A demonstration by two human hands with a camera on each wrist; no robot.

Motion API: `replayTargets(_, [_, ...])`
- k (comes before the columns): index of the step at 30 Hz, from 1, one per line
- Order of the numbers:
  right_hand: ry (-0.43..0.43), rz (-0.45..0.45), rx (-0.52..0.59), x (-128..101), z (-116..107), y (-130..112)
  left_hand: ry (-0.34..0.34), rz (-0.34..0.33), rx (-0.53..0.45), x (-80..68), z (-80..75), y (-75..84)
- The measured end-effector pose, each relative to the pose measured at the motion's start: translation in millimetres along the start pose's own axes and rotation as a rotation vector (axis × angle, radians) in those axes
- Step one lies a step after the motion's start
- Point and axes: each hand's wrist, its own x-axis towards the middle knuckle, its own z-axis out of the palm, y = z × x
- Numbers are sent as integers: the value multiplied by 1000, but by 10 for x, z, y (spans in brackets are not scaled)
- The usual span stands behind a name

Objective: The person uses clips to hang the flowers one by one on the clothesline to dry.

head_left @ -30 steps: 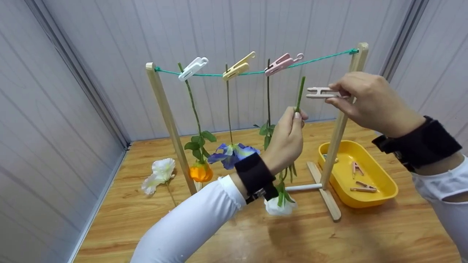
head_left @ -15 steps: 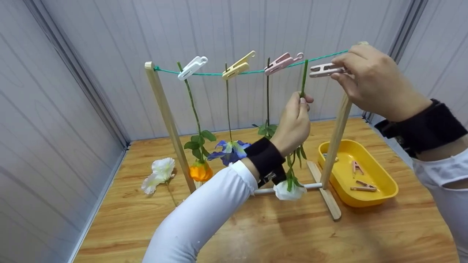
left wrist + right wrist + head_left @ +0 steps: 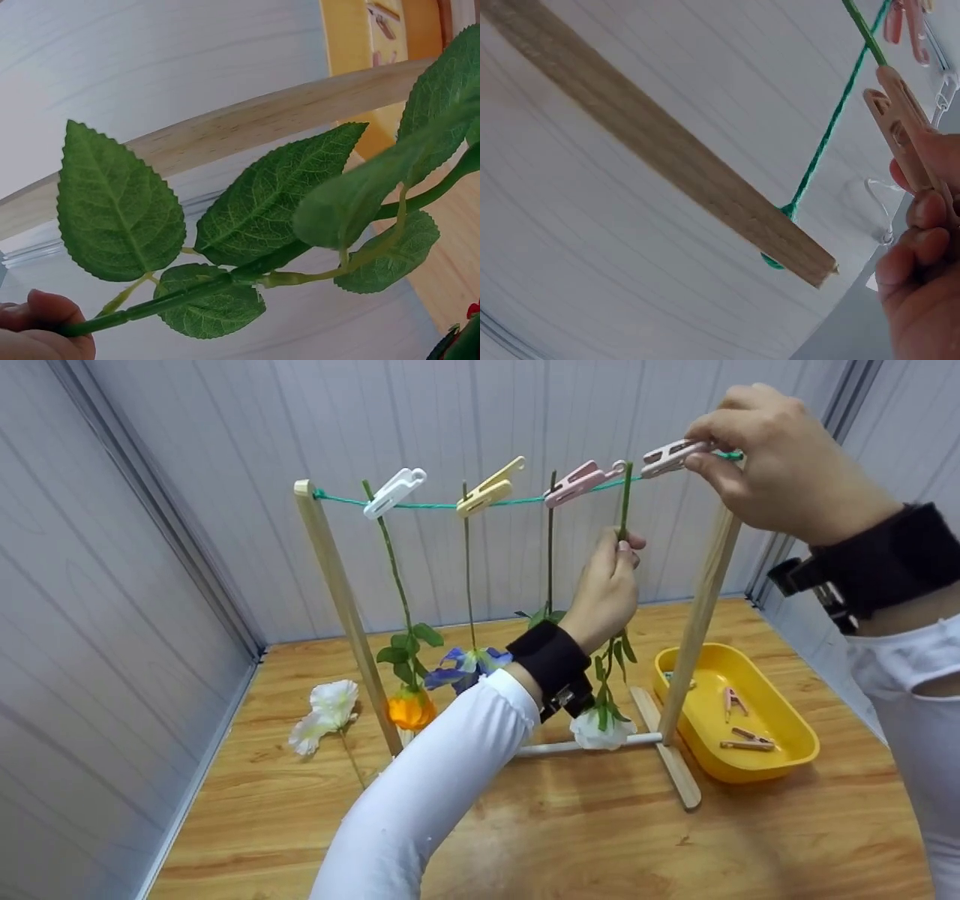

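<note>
My left hand (image 3: 611, 577) pinches the green stem (image 3: 624, 499) of a white flower (image 3: 598, 730) that hangs head down, its stem top at the green line (image 3: 435, 504). The stem's leaves (image 3: 262, 217) fill the left wrist view, with my fingertip (image 3: 45, 315) at the lower left. My right hand (image 3: 772, 457) pinches a pale pink clothespin (image 3: 667, 456) at the line, just right of the stem; the clothespin (image 3: 904, 127) has its tip by the stem and line.
A wooden rack (image 3: 337, 585) carries three clipped flowers under white (image 3: 394, 492), yellow (image 3: 489, 489) and pink (image 3: 577, 480) pins. A yellow tray (image 3: 780, 761) with spare pins sits right of the rack's post (image 3: 701, 607). A loose white flower (image 3: 324, 716) lies on the table.
Both hands have risen. The flower stem has gone up to the line, and the pink clothespin has moved up from below the line to its level beside the stem.
</note>
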Motion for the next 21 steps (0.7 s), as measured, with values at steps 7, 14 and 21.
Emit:
replayTargets(7, [-113,54,6,73,32,44,27,-44,6,-2,18,-26])
replayTargets(14, [-192,110,30,139,123,98,47,-51,-5,28,8,-55])
replayTargets(21, [-272,131,27,189,167,93,55,-69,-14,41,-2,-92])
